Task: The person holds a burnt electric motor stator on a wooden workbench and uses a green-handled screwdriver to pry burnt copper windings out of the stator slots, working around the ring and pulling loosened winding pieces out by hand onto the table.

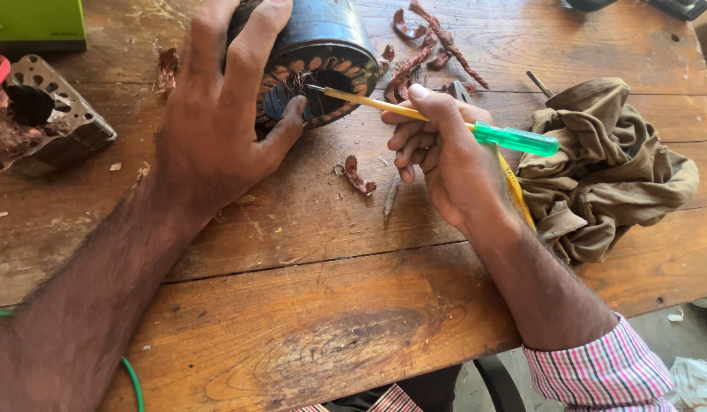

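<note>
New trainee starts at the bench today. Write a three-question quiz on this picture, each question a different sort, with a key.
1. True or false: the left hand grips the dark round motor stator with copper windings lying on the worn wooden table.
2. Multiple choice: the right hand holds
A. a red brush
B. a screwdriver with a yellow shaft and clear green handle
C. a steel hammer
3. Fill in: the crumpled olive-brown cloth lies to the ____ of the right hand.

Key
1. True
2. B; its tip points into the stator's bore.
3. right
</note>
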Available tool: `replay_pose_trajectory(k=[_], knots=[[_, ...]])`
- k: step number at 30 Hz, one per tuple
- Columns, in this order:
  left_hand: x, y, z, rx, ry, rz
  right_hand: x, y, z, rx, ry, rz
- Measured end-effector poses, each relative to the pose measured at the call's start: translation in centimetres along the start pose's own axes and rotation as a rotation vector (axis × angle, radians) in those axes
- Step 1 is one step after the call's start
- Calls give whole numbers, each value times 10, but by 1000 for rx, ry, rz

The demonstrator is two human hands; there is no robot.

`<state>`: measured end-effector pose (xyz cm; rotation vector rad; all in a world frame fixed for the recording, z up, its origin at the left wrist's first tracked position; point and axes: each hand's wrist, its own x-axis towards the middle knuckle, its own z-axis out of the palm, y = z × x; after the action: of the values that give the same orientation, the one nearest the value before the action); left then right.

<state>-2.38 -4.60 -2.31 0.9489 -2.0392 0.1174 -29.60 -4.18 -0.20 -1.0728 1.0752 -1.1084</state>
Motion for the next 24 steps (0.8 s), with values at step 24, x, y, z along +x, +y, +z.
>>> replay_pose_trajectory(k=[24], knots=[[9, -6, -4, -31, -35, 81, -16, -5, 13, -503, -14, -407]])
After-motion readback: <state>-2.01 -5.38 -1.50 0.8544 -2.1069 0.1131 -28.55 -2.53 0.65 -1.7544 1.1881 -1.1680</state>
